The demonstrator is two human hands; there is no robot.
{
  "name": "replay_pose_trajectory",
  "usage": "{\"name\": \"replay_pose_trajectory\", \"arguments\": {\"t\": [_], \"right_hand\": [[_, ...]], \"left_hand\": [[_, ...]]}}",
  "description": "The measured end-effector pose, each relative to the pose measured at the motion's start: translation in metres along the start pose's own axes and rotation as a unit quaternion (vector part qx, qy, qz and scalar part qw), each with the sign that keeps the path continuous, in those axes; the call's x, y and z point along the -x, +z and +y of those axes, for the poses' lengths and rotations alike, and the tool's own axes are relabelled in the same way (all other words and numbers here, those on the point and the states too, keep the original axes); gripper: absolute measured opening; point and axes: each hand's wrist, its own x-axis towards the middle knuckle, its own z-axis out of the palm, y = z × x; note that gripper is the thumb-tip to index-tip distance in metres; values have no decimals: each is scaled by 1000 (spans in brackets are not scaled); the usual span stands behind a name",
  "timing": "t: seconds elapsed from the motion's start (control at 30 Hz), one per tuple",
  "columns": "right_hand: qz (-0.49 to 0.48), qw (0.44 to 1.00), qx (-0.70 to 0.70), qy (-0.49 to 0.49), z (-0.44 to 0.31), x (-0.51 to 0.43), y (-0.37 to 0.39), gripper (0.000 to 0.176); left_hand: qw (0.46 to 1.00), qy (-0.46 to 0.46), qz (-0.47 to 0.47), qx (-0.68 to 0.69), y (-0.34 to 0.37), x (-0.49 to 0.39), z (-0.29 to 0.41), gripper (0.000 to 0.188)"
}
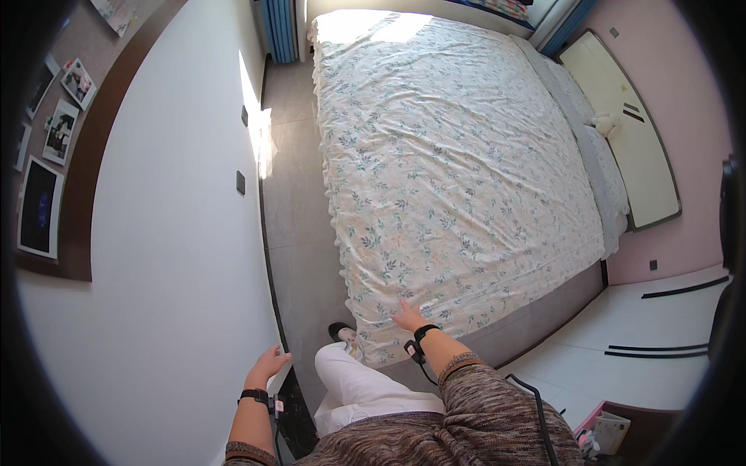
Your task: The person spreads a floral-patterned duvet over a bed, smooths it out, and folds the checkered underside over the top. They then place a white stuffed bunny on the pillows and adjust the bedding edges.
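Note:
A large bed with a leaf-patterned bedspread (454, 163) lies before me, its cloth wrinkled across the middle and its frilled edge hanging on the left. Over the near left corner of the bedspread is my right hand (410, 316), fingers spread, holding nothing; whether it touches the cloth I cannot tell. My left hand (272, 362) hangs beside the white wall, with its fingers apart and nothing in it. Each wrist wears a black strap with a small device and a cable. A pale stuffed toy (606, 124) rests by the pillows at the headboard (623, 134).
A strip of grey floor (297, 204) runs between bed and white wall (175, 221). White cabinets (653, 320) with black handles stand at the right. Below them is a brown desk or shelf edge (653, 419) with small items. Blue curtains (278, 29) hang at the far end.

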Motion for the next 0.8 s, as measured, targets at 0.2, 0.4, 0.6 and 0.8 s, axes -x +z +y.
{"name": "replay_pose_trajectory", "arguments": {"t": [0.2, 0.4, 0.6, 0.8], "right_hand": [[29, 998, -46, 23, -14, -33, -26, 80], [157, 975, -133, 90, -56, -92, -119, 78], [373, 886, -188, 201, -71, -157, -284, 72], [395, 804, -281, 344, -71, -234, -457, 72]], "left_hand": [[987, 85, -46, -132, -74, -52, 102, 68], [935, 212, -29, -284, -154, -163, 256, 63], [862, 344, 9, -373, -158, -262, 463, 61], [726, 539, 22, -426, -109, -380, 631, 58]]}}
